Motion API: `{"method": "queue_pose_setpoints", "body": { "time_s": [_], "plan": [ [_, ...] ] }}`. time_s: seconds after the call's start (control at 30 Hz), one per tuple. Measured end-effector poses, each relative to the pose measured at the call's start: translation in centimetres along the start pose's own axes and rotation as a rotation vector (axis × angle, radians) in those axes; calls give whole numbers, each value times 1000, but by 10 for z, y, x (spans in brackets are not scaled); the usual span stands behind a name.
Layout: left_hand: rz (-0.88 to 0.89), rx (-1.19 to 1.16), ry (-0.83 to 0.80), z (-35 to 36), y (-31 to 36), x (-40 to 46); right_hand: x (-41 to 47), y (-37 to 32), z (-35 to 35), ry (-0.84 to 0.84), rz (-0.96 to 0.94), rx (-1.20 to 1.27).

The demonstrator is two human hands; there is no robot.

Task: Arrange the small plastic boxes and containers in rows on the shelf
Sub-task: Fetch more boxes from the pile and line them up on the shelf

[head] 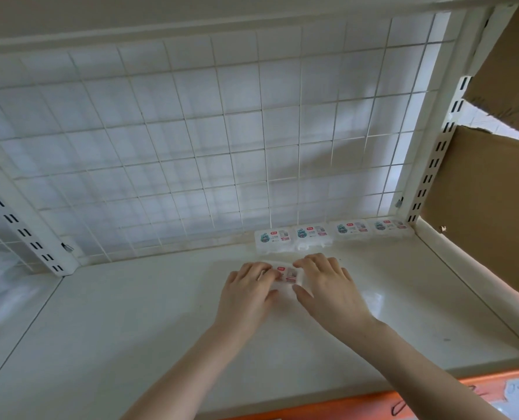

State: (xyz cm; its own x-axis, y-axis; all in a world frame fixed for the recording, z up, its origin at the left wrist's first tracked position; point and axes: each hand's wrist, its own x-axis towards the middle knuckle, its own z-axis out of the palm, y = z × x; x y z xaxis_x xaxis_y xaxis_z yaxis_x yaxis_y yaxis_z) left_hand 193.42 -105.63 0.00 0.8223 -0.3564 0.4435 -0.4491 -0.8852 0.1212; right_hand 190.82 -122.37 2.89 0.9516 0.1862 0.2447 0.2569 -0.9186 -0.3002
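A small clear plastic box (284, 275) is held flat on the white shelf (131, 328) between both hands, just in front of the row of four like boxes (331, 234) that stands against the wire grid back panel (191, 131). The left hand (246, 294) is laid over the box's left part, fingers lightly curled onto its lid and thumb tucked at the near edge. The right hand (328, 286) is clamped on the right end, fingers bent over the far edge and thumb set against the near one. The box is thus pinched from both sides, and only its labelled middle is left showing.

The row is taken as the landmark. Its leftmost box (272, 237) lies just behind the held box and slightly apart from it. If the held box is pushed straight back, that leftmost box is likely to be struck and the row skewed or driven against the grid. If it is slid left carelessly, a gap or a crooked joint may be left at the row's left end. The lid may also be sprung open if it is squeezed too hard, though its catch cannot be made out.
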Motion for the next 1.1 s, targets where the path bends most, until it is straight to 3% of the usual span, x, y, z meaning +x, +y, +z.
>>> {"method": "queue_pose_setpoints", "body": {
  "time_s": [0.47,0.77,0.87,0.97,1.1],
  "plan": [
    [-55,78,26,14,-2,30,-23,35,-1,65,119,-32],
    [-29,92,119,18,-2,28,-26,33,-13,-110,253,-36],
    [-20,83,177,13,6,25,-20,29,-18,-38,243,138],
    [-13,-56,197,4,24,11,-13,22,-25,91,222,470],
    [-267,-698,-111,-14,46,-13,-9,14,-31,162,230,920]
  ]
}}
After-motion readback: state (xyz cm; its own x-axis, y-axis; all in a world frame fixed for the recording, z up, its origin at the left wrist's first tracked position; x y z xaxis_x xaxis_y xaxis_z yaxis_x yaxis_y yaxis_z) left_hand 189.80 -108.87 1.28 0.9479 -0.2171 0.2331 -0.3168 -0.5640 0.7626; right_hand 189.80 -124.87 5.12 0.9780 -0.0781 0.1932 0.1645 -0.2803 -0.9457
